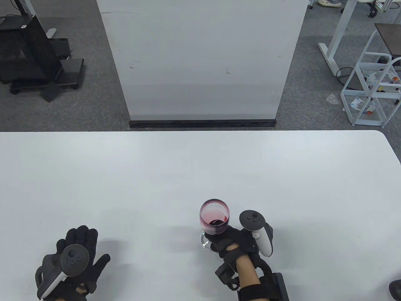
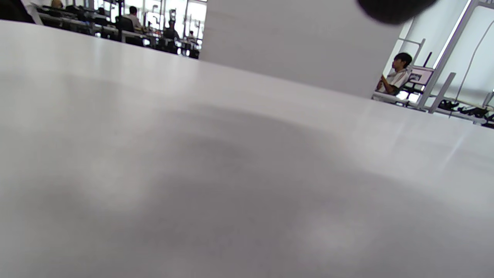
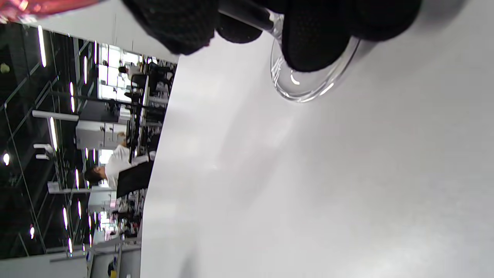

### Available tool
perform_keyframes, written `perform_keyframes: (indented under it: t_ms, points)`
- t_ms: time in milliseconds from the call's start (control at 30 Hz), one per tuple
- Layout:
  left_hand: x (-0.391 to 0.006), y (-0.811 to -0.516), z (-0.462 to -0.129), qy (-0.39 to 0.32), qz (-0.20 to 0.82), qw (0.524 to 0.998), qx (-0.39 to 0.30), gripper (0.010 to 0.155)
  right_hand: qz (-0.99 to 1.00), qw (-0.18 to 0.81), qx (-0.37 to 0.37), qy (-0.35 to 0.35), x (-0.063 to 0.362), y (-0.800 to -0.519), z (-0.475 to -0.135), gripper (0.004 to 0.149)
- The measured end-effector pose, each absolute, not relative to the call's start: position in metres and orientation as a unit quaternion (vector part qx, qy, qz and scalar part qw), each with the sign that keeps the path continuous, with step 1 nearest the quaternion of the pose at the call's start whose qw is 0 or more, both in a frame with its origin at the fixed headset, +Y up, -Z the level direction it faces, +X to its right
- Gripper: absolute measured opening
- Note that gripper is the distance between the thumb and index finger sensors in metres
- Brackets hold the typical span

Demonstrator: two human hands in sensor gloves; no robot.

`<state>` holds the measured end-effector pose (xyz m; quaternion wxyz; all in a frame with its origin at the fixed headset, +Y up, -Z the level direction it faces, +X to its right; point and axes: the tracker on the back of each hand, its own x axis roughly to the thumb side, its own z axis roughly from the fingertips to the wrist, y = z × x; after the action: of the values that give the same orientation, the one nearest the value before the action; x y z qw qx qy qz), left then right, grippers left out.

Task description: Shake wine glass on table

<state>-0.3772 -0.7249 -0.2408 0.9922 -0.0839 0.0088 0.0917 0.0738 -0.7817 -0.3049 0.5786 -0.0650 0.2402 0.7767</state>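
A clear wine glass (image 1: 214, 219) with a little red wine stands upright on the white table (image 1: 200, 169), near the front edge at the middle. My right hand (image 1: 233, 243) grips its stem just under the bowl; the round foot (image 1: 205, 242) shows beside the glove. In the right wrist view the gloved fingers (image 3: 314, 42) wrap the stem above the foot (image 3: 308, 87), which rests on the table. My left hand (image 1: 80, 255) lies flat on the table at the front left, fingers spread, holding nothing. In the left wrist view only a dark fingertip (image 2: 393, 9) shows.
A tall white panel (image 1: 202, 59) stands behind the table's far edge. A white wire rack (image 1: 372, 81) stands on the floor at the right, dark equipment (image 1: 34, 59) at the left. The table's right corner (image 1: 387, 141) is rounded.
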Motion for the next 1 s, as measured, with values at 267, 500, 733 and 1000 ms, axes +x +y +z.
perform_keyframes:
  t_ms: [267,500,733,1000]
  points:
    - [-0.377,-0.726,-0.241,0.012,0.092,0.991,-0.092,0.08,0.779,0.566,-0.059,0.264,0.074,-0.779,-0.305,0.058]
    - [-0.376,-0.727,-0.241,0.012,0.091,0.991,-0.095,0.08,0.768,0.58,-0.043,0.268,0.076,-0.78,-0.305,0.058]
    - [-0.377,-0.727,-0.241,0.009,0.095,0.991,-0.094,0.08,0.786,0.539,-0.03,0.302,0.101,-0.762,-0.303,0.071]
    - [-0.378,-0.727,-0.241,0.009,0.102,0.99,-0.093,0.079,0.878,0.431,-0.02,0.206,0.165,-0.714,-0.274,0.067]
